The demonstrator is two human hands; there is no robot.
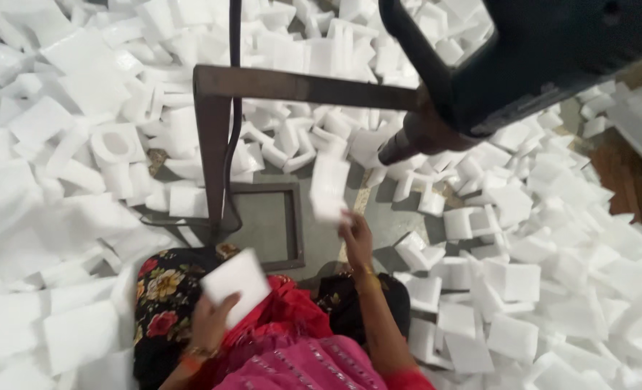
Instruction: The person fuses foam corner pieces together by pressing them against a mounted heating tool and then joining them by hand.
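My left hand (pixel 209 325) grips a white foam sheet (pixel 235 283) over my lap, above flowered and pink cloth. My right hand (pixel 355 238) reaches forward, its fingers on the lower edge of a blurred white foam piece (pixel 329 188) held up over the grey floor. Both hands wear bangles at the wrist.
White foam offcuts (pixel 82 94) lie heaped all around, left, behind and right (pixel 523 282). A rusty metal frame (pixel 212 130) with a crossbar stands ahead, over a square frame on the floor (pixel 292 224). A dark machine body (pixel 545 50) overhangs at the upper right.
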